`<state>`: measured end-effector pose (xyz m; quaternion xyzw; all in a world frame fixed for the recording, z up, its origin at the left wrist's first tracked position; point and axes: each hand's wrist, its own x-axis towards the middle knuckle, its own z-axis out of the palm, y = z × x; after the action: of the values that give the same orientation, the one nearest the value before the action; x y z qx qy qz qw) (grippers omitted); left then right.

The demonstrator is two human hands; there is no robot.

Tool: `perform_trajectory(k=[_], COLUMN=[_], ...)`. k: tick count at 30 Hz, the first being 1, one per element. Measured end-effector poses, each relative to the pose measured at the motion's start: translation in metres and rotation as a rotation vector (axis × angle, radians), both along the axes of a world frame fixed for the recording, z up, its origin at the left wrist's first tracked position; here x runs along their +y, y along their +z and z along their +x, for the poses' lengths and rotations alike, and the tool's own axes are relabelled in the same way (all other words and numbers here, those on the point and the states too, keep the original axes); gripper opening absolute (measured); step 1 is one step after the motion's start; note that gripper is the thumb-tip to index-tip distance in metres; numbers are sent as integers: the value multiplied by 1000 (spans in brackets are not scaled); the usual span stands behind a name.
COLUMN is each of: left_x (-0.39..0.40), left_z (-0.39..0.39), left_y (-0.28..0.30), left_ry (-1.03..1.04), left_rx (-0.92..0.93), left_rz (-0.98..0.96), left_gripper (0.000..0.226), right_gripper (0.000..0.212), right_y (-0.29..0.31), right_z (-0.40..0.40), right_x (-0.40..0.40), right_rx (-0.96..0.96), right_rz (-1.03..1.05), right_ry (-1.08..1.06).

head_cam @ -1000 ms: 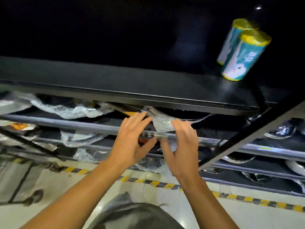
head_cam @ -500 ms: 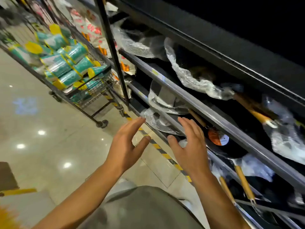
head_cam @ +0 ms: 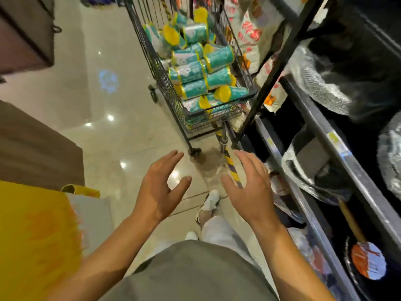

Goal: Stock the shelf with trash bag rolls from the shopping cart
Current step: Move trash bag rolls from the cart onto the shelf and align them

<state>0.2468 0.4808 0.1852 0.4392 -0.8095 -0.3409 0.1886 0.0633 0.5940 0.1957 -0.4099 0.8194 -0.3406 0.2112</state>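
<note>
Reaching forward, left hand [head_cam: 160,190] and right hand [head_cam: 249,190] empty

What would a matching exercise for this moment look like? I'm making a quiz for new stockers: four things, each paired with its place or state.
Things:
1. trash bag rolls
2. left hand
3. wrapped pans
4. shopping cart

Places or states:
A. empty, fingers spread
B. standing on the tiled floor beside the shelving
C. piled in the wire basket
D. lying on the dark shelves at right

Pairs: 1-C, 2-A, 3-D, 4-B
</note>
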Motion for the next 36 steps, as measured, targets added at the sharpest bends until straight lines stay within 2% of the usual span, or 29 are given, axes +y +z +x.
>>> perform_trajectory(k=[6,15,26,30,36], left_x=[-90,-236,-391,-452,-506], left_z=[-24,-127,-226,-252,-284], left_y=[-18,-20,-52,-84,-142], left_ry=[34,-96,-257,-372,-536], left_rx=[-42,-104,-177,-233,-382], left_rz=[28,16,21,48,75], left_gripper=[63,59,64,65,69], right_gripper=[67,64,68,76,73], right_y=[-26,-49,-73,-89,-120], right_z=[-26,-96,-167,-184,-219], right_x=[-99,-213,-345,-400,-474], right_rx=[-64,-108,-204,-230,-406], right_rz=[37,124,228,234,335], right_ry=[61,15,-209,-348,-519])
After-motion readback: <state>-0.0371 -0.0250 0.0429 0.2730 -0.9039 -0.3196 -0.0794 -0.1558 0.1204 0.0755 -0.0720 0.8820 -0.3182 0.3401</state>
